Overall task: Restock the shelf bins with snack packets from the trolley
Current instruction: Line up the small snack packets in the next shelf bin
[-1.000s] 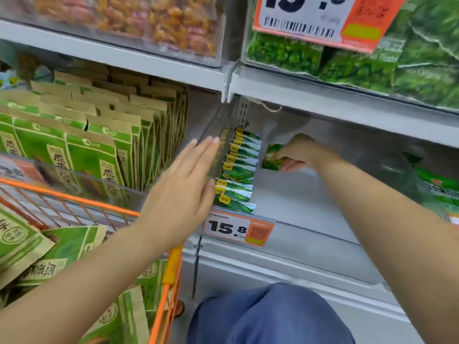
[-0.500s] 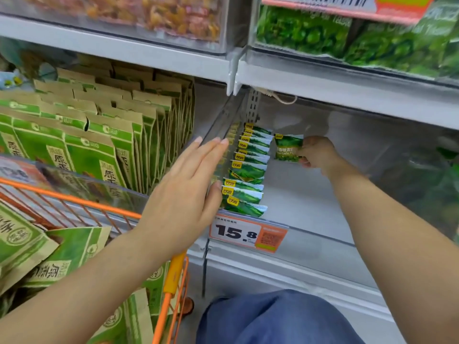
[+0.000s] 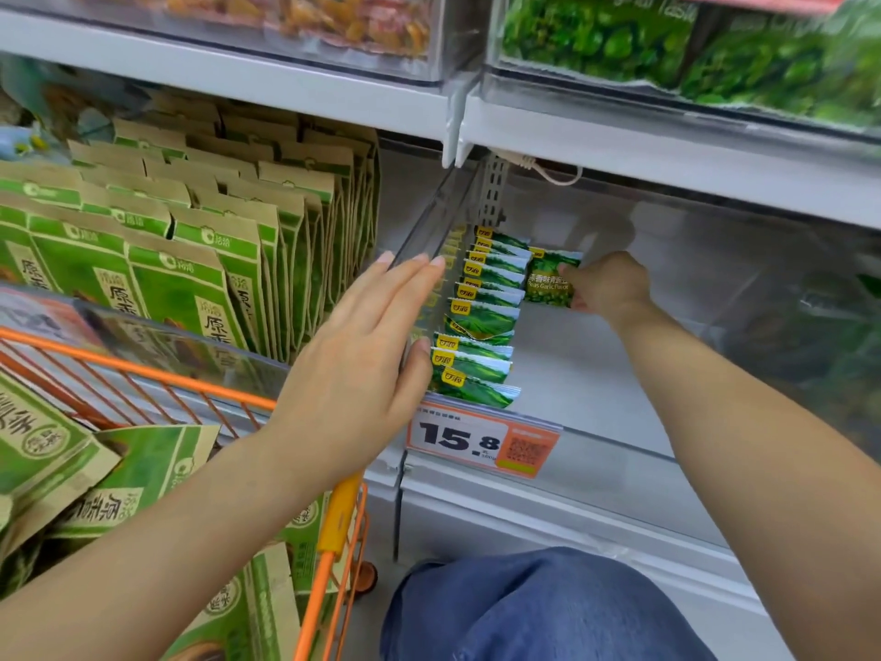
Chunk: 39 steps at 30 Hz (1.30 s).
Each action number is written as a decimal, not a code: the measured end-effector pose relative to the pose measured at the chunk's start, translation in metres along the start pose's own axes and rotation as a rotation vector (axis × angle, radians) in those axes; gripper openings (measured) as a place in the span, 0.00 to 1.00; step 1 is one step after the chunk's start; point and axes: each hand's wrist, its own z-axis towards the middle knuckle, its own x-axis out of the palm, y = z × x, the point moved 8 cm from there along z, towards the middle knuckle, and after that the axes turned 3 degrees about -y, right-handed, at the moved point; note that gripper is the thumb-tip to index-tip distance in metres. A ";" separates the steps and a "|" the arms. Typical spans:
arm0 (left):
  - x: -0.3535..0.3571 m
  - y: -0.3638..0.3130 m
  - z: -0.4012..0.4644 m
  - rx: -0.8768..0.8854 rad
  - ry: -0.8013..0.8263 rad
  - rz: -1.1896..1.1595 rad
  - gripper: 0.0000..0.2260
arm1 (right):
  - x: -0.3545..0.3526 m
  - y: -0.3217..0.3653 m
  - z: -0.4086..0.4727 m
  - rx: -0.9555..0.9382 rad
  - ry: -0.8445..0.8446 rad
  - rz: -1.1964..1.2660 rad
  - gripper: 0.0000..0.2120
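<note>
Pinching one pea packet (image 3: 548, 279), the right hand (image 3: 608, 286) starts a second row; left hand (image 3: 362, 355) flat, steadying the first row (image 3: 481, 322); bin (image 3: 619, 374) mostly unfilled.

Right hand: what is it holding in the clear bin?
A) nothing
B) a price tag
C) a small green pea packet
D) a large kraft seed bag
C: the right hand pinches a small green pea packet upright beside the row of packets in the bin.
</note>
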 end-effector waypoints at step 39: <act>-0.089 0.110 -0.130 -0.259 0.683 0.421 0.40 | 0.053 0.179 -0.353 -0.841 0.310 0.223 0.06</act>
